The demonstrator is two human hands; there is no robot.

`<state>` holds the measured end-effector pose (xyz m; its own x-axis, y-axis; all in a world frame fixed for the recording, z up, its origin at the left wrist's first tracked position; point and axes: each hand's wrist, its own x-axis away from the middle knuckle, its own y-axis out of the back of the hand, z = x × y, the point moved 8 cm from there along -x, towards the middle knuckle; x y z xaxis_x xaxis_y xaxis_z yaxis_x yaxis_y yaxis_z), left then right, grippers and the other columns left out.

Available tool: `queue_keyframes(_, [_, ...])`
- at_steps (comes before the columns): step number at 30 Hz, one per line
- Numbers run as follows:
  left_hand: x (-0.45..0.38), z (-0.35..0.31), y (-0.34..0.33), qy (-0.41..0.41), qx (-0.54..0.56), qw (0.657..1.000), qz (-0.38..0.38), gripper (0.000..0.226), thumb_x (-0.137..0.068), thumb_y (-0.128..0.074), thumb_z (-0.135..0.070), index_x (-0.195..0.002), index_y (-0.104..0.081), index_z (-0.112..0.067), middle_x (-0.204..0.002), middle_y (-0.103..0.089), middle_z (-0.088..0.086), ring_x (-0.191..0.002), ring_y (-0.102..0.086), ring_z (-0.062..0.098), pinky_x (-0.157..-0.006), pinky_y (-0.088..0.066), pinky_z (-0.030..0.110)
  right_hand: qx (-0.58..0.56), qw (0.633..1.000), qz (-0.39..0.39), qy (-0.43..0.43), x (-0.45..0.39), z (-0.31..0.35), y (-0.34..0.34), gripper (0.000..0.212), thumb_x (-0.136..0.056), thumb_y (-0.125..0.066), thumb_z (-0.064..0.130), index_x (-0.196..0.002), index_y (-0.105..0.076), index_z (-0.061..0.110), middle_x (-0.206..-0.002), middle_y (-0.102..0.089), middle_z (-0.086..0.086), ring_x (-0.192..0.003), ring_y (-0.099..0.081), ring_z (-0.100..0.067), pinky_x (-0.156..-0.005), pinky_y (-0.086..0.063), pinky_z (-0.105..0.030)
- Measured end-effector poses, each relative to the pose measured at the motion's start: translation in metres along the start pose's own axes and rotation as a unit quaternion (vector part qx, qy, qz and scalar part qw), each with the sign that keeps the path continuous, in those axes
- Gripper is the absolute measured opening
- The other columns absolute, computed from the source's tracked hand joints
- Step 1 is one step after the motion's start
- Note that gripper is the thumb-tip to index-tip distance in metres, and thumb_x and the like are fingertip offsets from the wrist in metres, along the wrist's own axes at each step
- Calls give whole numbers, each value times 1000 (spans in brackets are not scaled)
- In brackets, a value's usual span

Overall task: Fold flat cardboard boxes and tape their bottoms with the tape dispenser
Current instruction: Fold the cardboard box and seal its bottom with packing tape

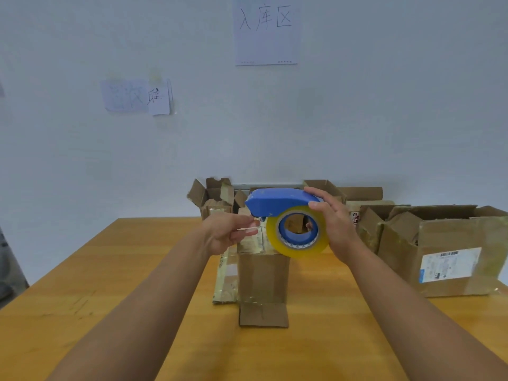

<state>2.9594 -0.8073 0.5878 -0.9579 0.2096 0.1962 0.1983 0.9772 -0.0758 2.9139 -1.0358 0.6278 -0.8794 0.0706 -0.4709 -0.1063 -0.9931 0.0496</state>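
A blue tape dispenser point(277, 205) with a yellowish roll of clear tape point(298, 244) is held up above a small cardboard box point(262, 273) standing on the wooden table point(110, 284). My right hand point(334, 220) grips the dispenser by its rear end and the roll's right side. My left hand point(229, 232) pinches the loose end of the tape point(248, 229) just under the dispenser's front. The box has a flap lying flat on the table toward me.
A flat, taped piece of cardboard point(225, 279) lies left of the small box. Several opened boxes stand at the table's far edge point(217, 196), and a larger box with a white label point(445, 251) stands at the right. Paper signs hang on the wall behind.
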Motion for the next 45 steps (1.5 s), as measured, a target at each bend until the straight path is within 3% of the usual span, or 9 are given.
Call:
queue_keyframes(6, [4,-7,8,-13,-14,999,-32,14,-93,-64,-21,-106,-71,-18,-94,-77,1,-82,-74,13,-68,-53,27,-14,1000,3,1,-2,1,-1,43,-84,-57,39,-125,-65,29,-103,-67,20,-95,-65,-4,-67,-56,-24])
queue_keyframes(11, [6,-13,7,-38,-10,998,-41,8,-94,-64,-13,-92,-71,-10,-65,-64,0,-57,-57,8,-58,-51,22,-7,1000,14,10,-3,8,0,44,-83,-61,38,-125,-66,29,-108,-68,16,-97,-66,-8,-69,-55,-24])
queue_keyframes(14, [8,-21,7,-58,-15,997,-52,15,-94,-63,-8,-79,-67,-9,-61,-59,0,-50,-53,6,-55,-50,20,19,999,25,22,-5,17,6,45,-81,-64,38,-126,-67,30,-118,-66,8,-98,-67,-9,-72,-55,-21])
queue_keyframes(18, [13,-37,2,-83,-37,994,-65,8,-92,-65,-5,-86,-69,-2,-59,-63,0,-49,-53,6,-55,-50,20,40,998,43,27,-4,31,15,44,-77,-67,48,-120,-68,42,-120,-66,9,-102,-67,-10,-76,-56,-23])
queue_keyframes(24, [23,-40,20,-99,-78,989,-80,11,-92,-69,-12,-90,-72,-2,-60,-64,-3,-52,-54,5,-54,-50,19,47,999,27,6,10,26,57,42,-77,-66,49,-118,-71,43,-121,-69,11,-109,-67,-17,-94,-56,-43])
queue_keyframes(30, [33,-5,27,-110,-157,974,-118,16,-89,-72,-17,-84,-73,-2,-65,-67,3,-60,-58,11,-59,-51,22,85,995,50,-2,36,10,65,37,-81,-60,40,-116,-70,47,-114,-67,26,-104,-65,-3,-80,-55,-20])
queue_keyframes(34, [36,12,26,-111,-190,967,-130,15,-89,-74,-19,-83,-72,-5,-66,-68,2,-62,-60,13,-61,-51,24,91,994,66,-16,44,4,65,39,-82,-59,35,-119,-70,43,-112,-66,28,-103,-65,-2,-84,-54,-26])
queue_keyframes(38, [36,20,23,-102,-198,966,-133,13,-89,-73,-16,-84,-74,-4,-61,-67,0,-57,-58,10,-54,-50,19,104,992,73,-22,46,-2,65,41,-81,-58,35,-120,-70,42,-111,-65,30,-100,-63,2,-75,-53,-16])
queue_keyframes(45, [30,34,24,-65,-191,971,-125,11,-90,-72,-18,-88,-74,-7,-71,-67,5,-59,-55,11,-55,-49,21,128,986,100,-34,45,-12,57,37,-73,-61,50,-108,-68,59,-111,-64,33,-101,-61,6,-75,-51,-12])
